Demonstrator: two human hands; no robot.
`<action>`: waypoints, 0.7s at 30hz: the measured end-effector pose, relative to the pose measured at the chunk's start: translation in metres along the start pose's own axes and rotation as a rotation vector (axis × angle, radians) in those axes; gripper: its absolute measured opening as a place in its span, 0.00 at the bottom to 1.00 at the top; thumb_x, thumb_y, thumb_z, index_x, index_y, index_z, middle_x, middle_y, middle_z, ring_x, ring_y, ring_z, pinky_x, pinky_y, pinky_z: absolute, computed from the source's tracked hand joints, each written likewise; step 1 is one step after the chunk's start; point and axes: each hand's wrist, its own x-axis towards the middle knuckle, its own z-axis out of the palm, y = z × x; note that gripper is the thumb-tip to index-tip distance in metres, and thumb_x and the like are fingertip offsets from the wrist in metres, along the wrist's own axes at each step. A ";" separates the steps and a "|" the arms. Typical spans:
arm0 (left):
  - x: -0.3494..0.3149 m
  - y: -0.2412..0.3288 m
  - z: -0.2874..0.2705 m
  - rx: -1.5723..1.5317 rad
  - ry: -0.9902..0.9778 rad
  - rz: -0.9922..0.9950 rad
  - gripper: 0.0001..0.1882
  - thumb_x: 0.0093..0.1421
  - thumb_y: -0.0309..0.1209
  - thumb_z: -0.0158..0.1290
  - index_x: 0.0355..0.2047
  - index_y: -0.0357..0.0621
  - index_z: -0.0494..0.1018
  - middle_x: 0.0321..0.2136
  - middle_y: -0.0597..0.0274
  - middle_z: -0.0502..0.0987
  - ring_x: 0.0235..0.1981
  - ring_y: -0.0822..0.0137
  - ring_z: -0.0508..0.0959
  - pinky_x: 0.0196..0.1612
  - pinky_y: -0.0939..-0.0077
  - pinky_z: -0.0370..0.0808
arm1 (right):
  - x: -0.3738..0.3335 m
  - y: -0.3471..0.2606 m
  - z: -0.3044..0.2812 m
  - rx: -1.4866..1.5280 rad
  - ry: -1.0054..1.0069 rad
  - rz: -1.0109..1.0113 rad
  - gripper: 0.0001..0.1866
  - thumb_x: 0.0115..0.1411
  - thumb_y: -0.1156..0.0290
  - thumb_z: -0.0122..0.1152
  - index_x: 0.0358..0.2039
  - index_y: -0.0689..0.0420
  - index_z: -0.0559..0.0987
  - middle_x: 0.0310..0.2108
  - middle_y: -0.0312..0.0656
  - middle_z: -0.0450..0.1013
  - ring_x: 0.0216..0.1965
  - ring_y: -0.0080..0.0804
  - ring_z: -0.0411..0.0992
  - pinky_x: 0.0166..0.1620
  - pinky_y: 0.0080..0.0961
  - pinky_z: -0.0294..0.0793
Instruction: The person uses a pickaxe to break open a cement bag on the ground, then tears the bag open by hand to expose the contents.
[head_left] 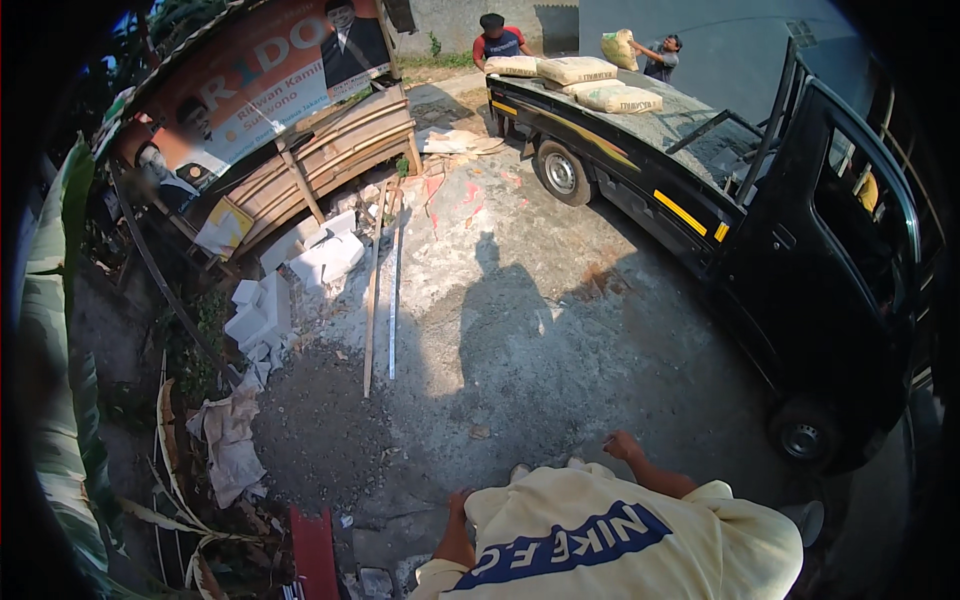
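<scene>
My right hand (622, 446) hangs out in front of my right side, above the grey ground, its fingers loosely bent with nothing visible in them. Low beside the front of my pale yellow shirt (600, 530) is my left hand (460, 499); its fingers are mostly hidden, and nothing held shows there. Neither hand touches any of the things around. A long red board (312, 555) lies to the left of my left arm. The shoe tips (519, 471) peek out just beyond the shirt.
A black flatbed truck (690, 195) stands at right, bearing several filled sacks (619, 100). One person (500, 45) is behind its bed; another (660, 62) holds up a sack (619, 48). Long strips (376, 290), white blocks (262, 312) and a gravel patch (325, 420) lie left.
</scene>
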 end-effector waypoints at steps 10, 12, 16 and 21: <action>-0.016 0.004 0.014 -0.096 0.015 -0.031 0.23 0.52 0.35 0.59 0.46 0.34 0.72 0.38 0.51 0.78 0.34 0.64 0.78 0.35 0.70 0.75 | -0.004 0.009 0.004 0.068 -0.005 0.035 0.16 0.47 0.69 0.61 0.37 0.60 0.80 0.31 0.46 0.78 0.29 0.35 0.77 0.36 0.31 0.75; -0.011 -0.003 0.005 -0.090 -0.013 -0.066 0.25 0.51 0.36 0.59 0.47 0.33 0.71 0.39 0.49 0.77 0.35 0.62 0.78 0.36 0.69 0.75 | -0.010 0.001 0.003 0.029 -0.017 0.032 0.15 0.47 0.70 0.61 0.37 0.60 0.80 0.30 0.46 0.77 0.29 0.34 0.77 0.34 0.31 0.75; -0.018 0.009 0.011 0.206 -0.030 -0.050 0.30 0.48 0.41 0.60 0.47 0.32 0.71 0.40 0.45 0.77 0.38 0.58 0.78 0.40 0.66 0.75 | -0.009 0.018 0.011 0.025 0.017 0.039 0.14 0.47 0.70 0.61 0.36 0.60 0.80 0.29 0.45 0.77 0.27 0.32 0.76 0.33 0.30 0.74; -0.004 0.053 0.038 0.460 -0.009 0.057 0.31 0.48 0.44 0.57 0.48 0.35 0.71 0.30 0.46 0.79 0.31 0.61 0.79 0.35 0.68 0.75 | 0.006 0.040 0.003 0.049 0.090 -0.042 0.13 0.49 0.70 0.60 0.36 0.61 0.80 0.26 0.45 0.77 0.25 0.30 0.75 0.33 0.30 0.74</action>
